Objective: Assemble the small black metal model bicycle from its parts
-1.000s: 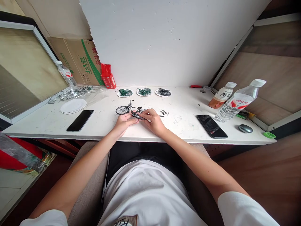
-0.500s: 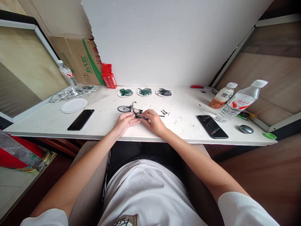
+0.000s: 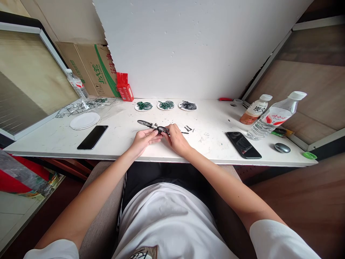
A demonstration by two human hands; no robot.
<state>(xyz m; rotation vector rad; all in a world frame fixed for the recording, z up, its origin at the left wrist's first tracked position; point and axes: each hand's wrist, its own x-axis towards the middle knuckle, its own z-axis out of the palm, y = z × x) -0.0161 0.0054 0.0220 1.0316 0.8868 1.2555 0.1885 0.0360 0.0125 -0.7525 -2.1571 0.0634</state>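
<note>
Between both hands is a small black model bicycle (image 3: 154,126), tilted over, one wheel pointing to the far left and the other close to my right fingers. My left hand (image 3: 144,141) grips its lower middle between thumb and fingers. With bent fingers, my right hand (image 3: 175,137) holds it at the right-hand wheel; the fingertips partly hide that end. Small loose black parts (image 3: 188,128) lie on the table just right of my right hand. Behind, three small white plates carry model parts: green on the left plate (image 3: 143,105) and middle plate (image 3: 165,105), black on the right plate (image 3: 188,105).
Left on the white table (image 3: 121,144) are a phone (image 3: 93,137), stacked white plates (image 3: 84,121) and part frames (image 3: 86,107). To the right are another phone (image 3: 243,145), a water bottle (image 3: 276,117), a drink bottle (image 3: 256,110) and a grey mouse (image 3: 282,148). A red box (image 3: 125,88) stands behind.
The model bicycle has been turned in my hands: its handlebar no longer sticks up and the left wheel looks flatter. The hands have barely moved.
</note>
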